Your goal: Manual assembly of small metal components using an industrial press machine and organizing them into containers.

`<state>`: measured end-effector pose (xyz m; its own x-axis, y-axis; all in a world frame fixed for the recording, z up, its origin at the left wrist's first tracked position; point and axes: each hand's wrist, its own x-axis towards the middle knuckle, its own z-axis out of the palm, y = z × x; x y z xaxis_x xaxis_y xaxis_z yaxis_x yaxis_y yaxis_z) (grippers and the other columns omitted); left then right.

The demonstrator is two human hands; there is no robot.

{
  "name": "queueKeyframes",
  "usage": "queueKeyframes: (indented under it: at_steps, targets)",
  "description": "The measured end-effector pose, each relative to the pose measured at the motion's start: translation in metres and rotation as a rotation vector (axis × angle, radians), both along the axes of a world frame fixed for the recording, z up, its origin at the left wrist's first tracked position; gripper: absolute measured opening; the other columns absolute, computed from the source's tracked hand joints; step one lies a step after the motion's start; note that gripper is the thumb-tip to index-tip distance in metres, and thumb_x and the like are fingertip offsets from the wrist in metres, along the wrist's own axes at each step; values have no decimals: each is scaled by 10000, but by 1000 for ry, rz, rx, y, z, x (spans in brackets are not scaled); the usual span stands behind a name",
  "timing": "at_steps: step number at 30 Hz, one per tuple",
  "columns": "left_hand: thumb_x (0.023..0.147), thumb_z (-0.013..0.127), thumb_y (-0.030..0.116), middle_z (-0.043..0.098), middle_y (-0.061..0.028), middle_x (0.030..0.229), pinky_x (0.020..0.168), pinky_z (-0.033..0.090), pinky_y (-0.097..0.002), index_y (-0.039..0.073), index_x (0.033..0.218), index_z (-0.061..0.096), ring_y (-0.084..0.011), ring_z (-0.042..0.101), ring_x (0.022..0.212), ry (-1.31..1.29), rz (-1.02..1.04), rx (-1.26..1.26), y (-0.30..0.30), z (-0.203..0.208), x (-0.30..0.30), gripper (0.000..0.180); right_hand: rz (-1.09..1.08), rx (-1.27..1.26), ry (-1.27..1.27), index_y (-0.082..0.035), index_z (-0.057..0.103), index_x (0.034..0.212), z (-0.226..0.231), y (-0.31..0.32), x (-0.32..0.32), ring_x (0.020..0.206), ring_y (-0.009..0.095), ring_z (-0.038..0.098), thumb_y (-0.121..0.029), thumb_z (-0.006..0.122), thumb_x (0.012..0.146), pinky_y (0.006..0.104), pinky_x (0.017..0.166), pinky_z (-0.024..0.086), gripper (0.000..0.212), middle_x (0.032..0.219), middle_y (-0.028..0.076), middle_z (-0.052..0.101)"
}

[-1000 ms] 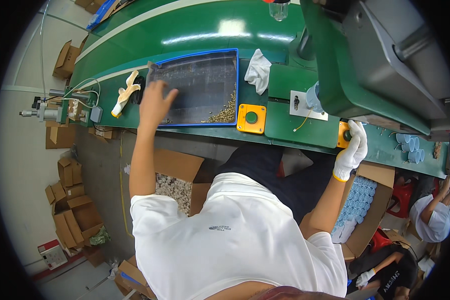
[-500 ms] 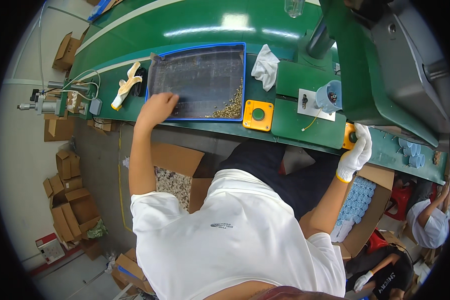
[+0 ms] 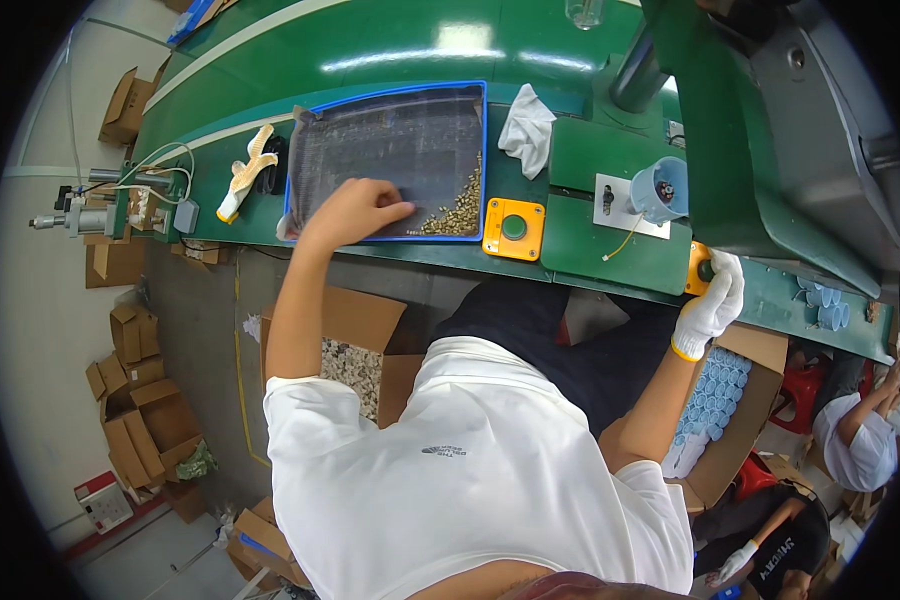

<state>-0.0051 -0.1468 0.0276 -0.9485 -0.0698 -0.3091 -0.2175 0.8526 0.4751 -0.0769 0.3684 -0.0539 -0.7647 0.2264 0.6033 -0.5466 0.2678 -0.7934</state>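
green bench (image 3: 390,42), brass-coloured pieces (image 3: 460,217), just right of left hand (image 3: 358,212)

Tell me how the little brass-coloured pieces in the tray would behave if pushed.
The brass-coloured pieces would probably scatter or slide separately, since they lie loose in a corner of the tray. They look hard and stiff, given their metallic glint. Each is likely light, being tiny compared with the left hand.
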Motion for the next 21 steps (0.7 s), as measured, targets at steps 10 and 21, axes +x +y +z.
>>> queueKeyframes:
  at_steps: [10,21]
  targets:
    - [906,805,194,757,-216,997,820,555,-509,7,1102,747,-456,709,938,154,-215,24,74,-8,-30,277,2,218,-52,10,782,1136,25,-1,1,1178,374,732,-34,695,955,433,1048,553,206,1204,215,783]
    - [941,792,67,722,-177,954,767,552,-402,-14,1050,790,-360,714,839,353,-159,46,92,-25,-18,137,176,64,173,-36,725,1249,146,-66,-15,756,344,707,-164,888,735,428,722,575,554,972,137,740]
